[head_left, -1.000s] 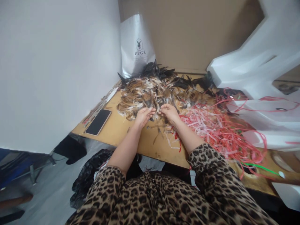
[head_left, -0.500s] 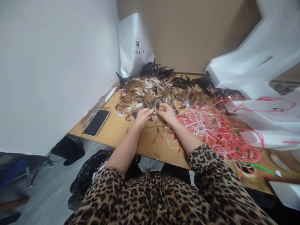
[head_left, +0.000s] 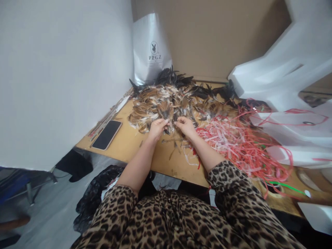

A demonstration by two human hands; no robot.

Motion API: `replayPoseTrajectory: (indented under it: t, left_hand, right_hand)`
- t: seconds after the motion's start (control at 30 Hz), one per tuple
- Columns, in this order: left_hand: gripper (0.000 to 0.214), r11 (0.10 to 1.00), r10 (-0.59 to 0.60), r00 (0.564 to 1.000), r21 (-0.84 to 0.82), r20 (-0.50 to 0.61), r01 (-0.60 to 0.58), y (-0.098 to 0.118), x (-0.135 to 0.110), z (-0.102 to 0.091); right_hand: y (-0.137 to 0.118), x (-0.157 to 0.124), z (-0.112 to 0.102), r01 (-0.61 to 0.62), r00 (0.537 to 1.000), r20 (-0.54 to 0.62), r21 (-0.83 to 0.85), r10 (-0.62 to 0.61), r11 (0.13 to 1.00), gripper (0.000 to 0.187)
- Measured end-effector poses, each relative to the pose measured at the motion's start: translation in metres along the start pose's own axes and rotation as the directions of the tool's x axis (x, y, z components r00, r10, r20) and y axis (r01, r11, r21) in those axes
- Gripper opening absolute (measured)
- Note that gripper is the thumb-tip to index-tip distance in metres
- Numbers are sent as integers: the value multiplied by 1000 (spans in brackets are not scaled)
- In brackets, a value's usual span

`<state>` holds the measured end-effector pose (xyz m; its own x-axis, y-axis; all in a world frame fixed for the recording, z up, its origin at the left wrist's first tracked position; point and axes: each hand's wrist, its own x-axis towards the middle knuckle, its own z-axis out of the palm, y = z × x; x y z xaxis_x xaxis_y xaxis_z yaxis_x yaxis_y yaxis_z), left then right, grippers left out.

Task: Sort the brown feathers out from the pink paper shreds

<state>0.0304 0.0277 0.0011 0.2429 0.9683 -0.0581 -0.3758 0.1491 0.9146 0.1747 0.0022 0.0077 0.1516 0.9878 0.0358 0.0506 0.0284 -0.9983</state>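
Observation:
My left hand [head_left: 157, 128] is closed in a pinch at the near edge of a heap of brown, white and black feathers [head_left: 155, 95]. A small tuft of brown feathers [head_left: 165, 110] rises from its fingertips, and a dark bit shows below them. Just to the right, my right hand [head_left: 185, 126] also has thumb and fingers pressed together, low over the feathers. Whatever is between those fingers is too small to make out. The fingertips of both hands are a short gap apart.
A phone [head_left: 107, 135] lies left on the wooden table [head_left: 135, 150]. Red and pink ribbon strips [head_left: 241, 145] pile up at right, beside white sheeting [head_left: 282, 79]. Behind the feathers stands a white bag [head_left: 153, 45]. A black plastic bag [head_left: 97, 193] sits below the table edge.
My right hand's fingers have come down slightly and drawn closer together. The left hand stays almost in place, with the tuft at its fingertips.

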Motion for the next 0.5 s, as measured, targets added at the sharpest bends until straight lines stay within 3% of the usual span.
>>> replayPoseTrajectory:
  t: [0.1, 0.2, 0.3, 0.37, 0.43, 0.5]
  left_hand:
    - [25, 999, -8, 1000, -36, 1, 8, 1, 0, 0]
    - [24, 998, -13, 1000, -66, -3, 13, 2, 1, -1]
    - [23, 996, -9, 1000, -90, 1, 9, 2, 1, -2]
    - [23, 995, -6, 1000, -100, 11, 7, 1, 1, -3]
    - [24, 995, -5, 1000, -100, 18, 7, 1, 1, -2]
    - [23, 996, -3, 1000, -90, 23, 5, 0, 0, -1]
  right_hand:
    - [4, 3, -3, 15, 1000, -8, -76, -16, 997, 20]
    - [6, 5, -5, 143, 989, -7, -240, -149, 960, 25]
    - [1, 3, -6, 338, 933, 9, -369, -360, 866, 30]
    - [-6, -1, -6, 408, 895, -6, -392, -445, 825, 24]
    - [-11, -5, -4, 409, 893, -10, -397, -449, 822, 17]
    - [-15, -8, -2, 367, 919, 18, -404, -393, 838, 17]
